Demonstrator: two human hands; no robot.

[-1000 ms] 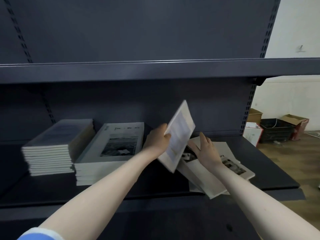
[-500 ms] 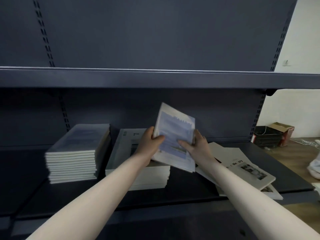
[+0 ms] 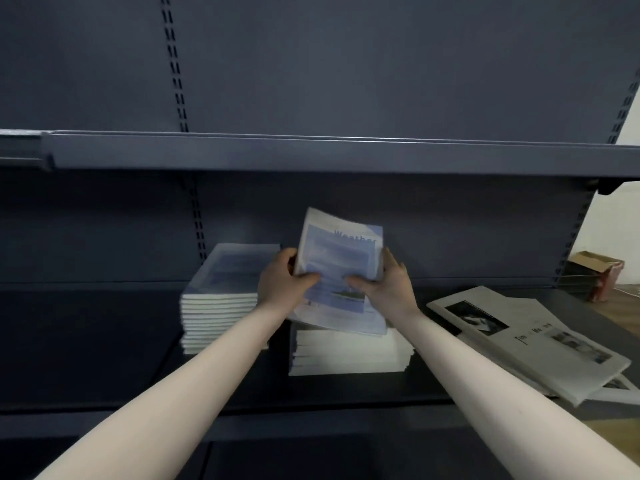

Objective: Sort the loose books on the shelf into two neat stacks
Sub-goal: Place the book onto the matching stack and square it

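Two hands: both grip one thin blue-covered paperback book with a sky picture and the word "Weather" near its top.
Left hand: on the book's left edge, thumb across the cover, the other fingers curled round the edge and clamped on the book.
Right hand: on the book's right edge, thumb laid on the cover, fingers wrapped behind and closed on the book.
Held book: tilted with its top edge raised toward the back panel; its lower edge sits over the middle stack, though contact cannot be told; the cover is blurred.
Left stack: a tall pile of thin books with a blue cover on top, white page edges facing out, standing on the dark grey metal shelf.
Middle stack: a lower pile of white-edged books just right of the left stack, its top largely hidden by the held book.
Loose books: pale grey-white books with black-and-white photos, lying fanned and skewed at the shelf's right end, well apart from the stacks, one corner past the shelf's front edge.
Upper shelf: same dark metal, above the hands.
Background: a brown cardboard box on a wooden floor beside the unit.
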